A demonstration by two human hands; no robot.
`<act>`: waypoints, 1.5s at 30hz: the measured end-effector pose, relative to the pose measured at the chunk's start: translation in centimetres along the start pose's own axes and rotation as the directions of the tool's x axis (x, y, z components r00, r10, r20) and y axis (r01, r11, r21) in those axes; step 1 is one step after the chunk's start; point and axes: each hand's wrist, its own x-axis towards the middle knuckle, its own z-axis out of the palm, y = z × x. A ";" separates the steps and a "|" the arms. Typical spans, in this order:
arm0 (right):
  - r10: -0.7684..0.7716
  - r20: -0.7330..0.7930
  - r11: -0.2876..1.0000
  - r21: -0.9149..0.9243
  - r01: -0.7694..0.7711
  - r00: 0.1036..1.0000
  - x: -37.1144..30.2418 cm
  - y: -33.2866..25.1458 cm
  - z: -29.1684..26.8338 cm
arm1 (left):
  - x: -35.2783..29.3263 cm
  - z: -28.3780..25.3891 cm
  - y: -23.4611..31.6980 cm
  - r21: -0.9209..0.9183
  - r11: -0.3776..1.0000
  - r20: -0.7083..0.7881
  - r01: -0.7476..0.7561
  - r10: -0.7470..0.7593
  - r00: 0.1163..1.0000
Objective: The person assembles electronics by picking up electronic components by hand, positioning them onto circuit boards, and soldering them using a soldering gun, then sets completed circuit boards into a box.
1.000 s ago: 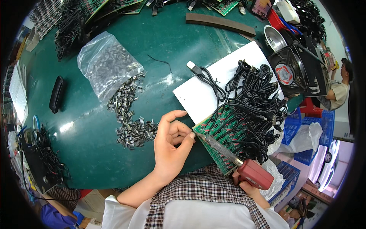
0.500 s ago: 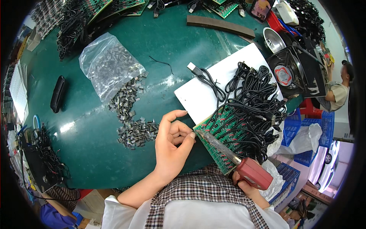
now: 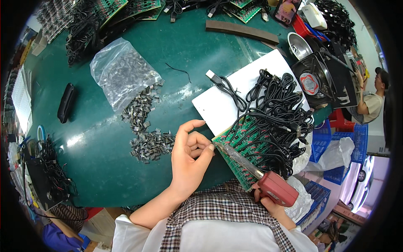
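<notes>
My right hand [image 3: 270, 206] is wrapped round the red handle of a soldering gun [image 3: 278, 189]. The gun's long tip reaches left across a green circuit board panel [image 3: 235, 165], close to the board's left corner. My left hand [image 3: 189, 161] is at that same corner, fingers curled and thumb by the soldering tip; anything small pinched there cannot be made out. Many black USB cables [image 3: 281, 105] lie bundled over the board, their thin wire ends spread along it. Under them is a white sheet [image 3: 210, 105]. Left of my left hand lies a pile of small metallic components [image 3: 151, 145].
A clear plastic bag [image 3: 121, 71] spills components onto the green table [image 3: 105, 168]. A black pouch [image 3: 66, 103] lies left. At the far side are a brown bar [image 3: 241, 32] and more boards with cables. A fan [image 3: 312, 82] and metal bowl [image 3: 299, 45] stand right; a person [image 3: 373, 98] is beyond.
The soldering gun and my right hand have shifted very slightly to the left and up. My left hand stays at the board's corner. The person at the far right has moved an arm.
</notes>
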 end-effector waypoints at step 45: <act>-0.528 -0.642 0.752 -0.049 0.658 0.556 -0.5 -1.3 -4.2 | -2.1 -4.4 2.6 0.901 0.392 -0.048 -0.184 0.512 0.858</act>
